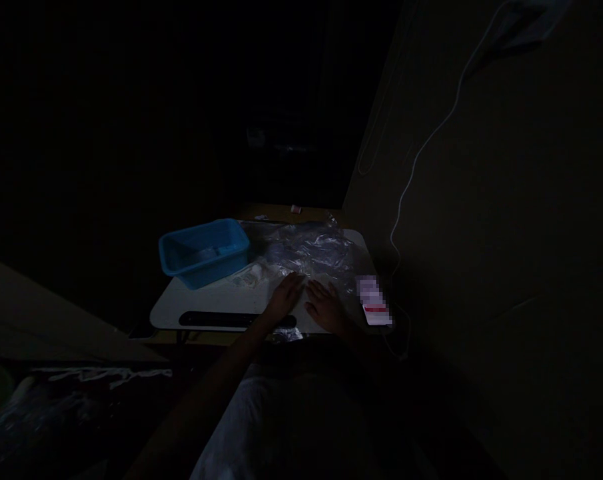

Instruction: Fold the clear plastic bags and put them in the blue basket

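In the dim head view, my left hand rests near the middle of a small white table, fingers stretched forward. Beside it, my right hand lies flat with its fingers spread. Under and just ahead of the hands is a pale flat surface, perhaps plastic; the dark hides its edges. Crumpled clear plastic sheeting spreads across the table's far side, close to the fingertips. A small crumpled whitish packet sits left of my left hand. Neither hand appears to hold anything.
A blue plastic basin with something pale inside stands at the table's left. A lit phone lies at the right edge, near a white cable hanging along the wall. A small red-and-white object sits behind the table.
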